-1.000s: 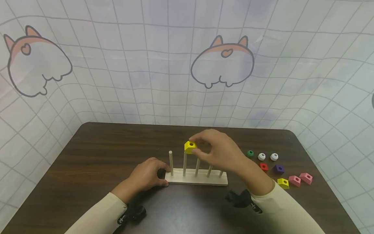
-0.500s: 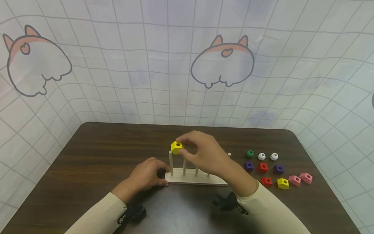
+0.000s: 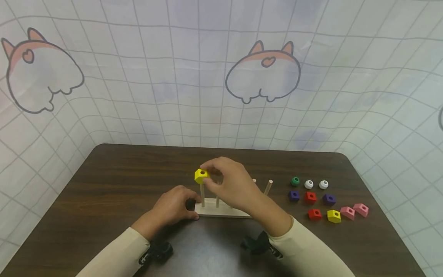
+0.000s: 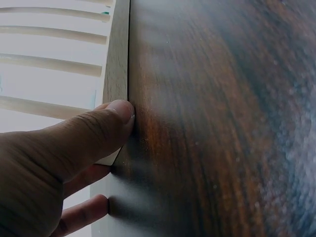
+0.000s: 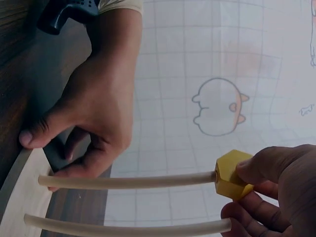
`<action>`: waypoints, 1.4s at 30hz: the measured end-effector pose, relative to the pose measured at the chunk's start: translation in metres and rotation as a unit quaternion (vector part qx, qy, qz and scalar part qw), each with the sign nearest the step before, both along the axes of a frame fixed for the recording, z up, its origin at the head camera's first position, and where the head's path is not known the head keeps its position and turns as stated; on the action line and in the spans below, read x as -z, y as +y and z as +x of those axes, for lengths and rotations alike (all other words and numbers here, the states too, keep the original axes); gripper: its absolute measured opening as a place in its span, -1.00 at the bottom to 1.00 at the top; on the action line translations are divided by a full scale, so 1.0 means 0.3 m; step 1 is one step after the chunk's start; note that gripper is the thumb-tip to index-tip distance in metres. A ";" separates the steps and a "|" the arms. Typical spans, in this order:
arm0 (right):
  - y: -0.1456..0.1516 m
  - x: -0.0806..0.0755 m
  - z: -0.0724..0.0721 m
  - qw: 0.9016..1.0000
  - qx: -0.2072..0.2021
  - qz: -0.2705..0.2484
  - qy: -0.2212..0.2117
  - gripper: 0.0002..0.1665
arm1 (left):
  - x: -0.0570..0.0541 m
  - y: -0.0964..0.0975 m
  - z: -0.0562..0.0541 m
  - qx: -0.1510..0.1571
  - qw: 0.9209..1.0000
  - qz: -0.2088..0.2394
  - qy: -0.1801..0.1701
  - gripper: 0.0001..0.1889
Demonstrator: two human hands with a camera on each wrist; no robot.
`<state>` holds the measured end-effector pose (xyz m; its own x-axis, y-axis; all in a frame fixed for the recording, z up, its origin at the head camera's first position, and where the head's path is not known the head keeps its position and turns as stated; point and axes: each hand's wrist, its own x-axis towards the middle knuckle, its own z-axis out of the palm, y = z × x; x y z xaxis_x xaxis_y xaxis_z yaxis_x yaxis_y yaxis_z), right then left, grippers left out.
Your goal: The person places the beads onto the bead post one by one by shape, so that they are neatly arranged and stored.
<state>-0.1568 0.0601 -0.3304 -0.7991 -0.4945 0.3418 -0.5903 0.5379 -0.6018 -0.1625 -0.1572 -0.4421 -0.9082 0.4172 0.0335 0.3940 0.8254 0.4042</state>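
Between the thumb and fingers of my right hand [image 3: 230, 186] is a yellow faceted bead [image 3: 199, 176] with a hole through it. The bead meets the tip of the leftmost peg [image 5: 128, 182] of a pale wooden peg board [image 3: 211, 209]; how far the tip enters the hole cannot be told. My left hand [image 3: 173, 207] holds the left end of the board's base, its thumb [image 4: 116, 116] on the front edge and fingers behind. Several upright pegs stand in a row along the base, partly hidden in the head view by my right hand.
Loose beads lie on the dark wooden table [image 3: 114, 181] at the right: green [image 3: 295, 181], white [image 3: 308, 184], purple [image 3: 294, 196], red [image 3: 310, 198], yellow [image 3: 333, 216] and pink [image 3: 361, 209]. A white gridded cloth [image 3: 194, 84] hangs behind and at the sides.
My right hand has carried the yellow bead leftward, from above the second peg to the tip of the leftmost one. The left hand has stayed at the board's end.
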 end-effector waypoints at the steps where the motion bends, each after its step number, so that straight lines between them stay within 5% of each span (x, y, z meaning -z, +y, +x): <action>1: -0.003 -0.001 0.001 1.000 0.002 0.000 -0.002 -0.66 | 0.000 0.000 0.000 -0.001 1.000 0.000 -0.002 -0.58; 13: -0.032 0.020 0.014 0.997 0.037 0.026 -0.057 -0.58 | 0.006 -0.001 -0.002 0.001 1.000 0.003 -0.010 -0.58; 25: -0.059 0.075 0.043 0.999 0.045 0.006 -0.029 -0.46 | 0.008 -0.004 -0.007 0.001 1.000 0.006 0.001 -0.57; 42: -0.054 0.244 0.040 0.995 0.061 -0.079 -0.032 0.18 | 0.010 0.007 -0.004 -0.034 0.999 -0.005 -0.014 -0.47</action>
<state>-0.1449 0.0438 -0.4036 -0.8719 -0.3372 0.3551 -0.4853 0.4982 -0.7185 -0.1638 -0.1550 -0.4452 -0.9347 0.3555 0.0045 0.3265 0.8532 0.4066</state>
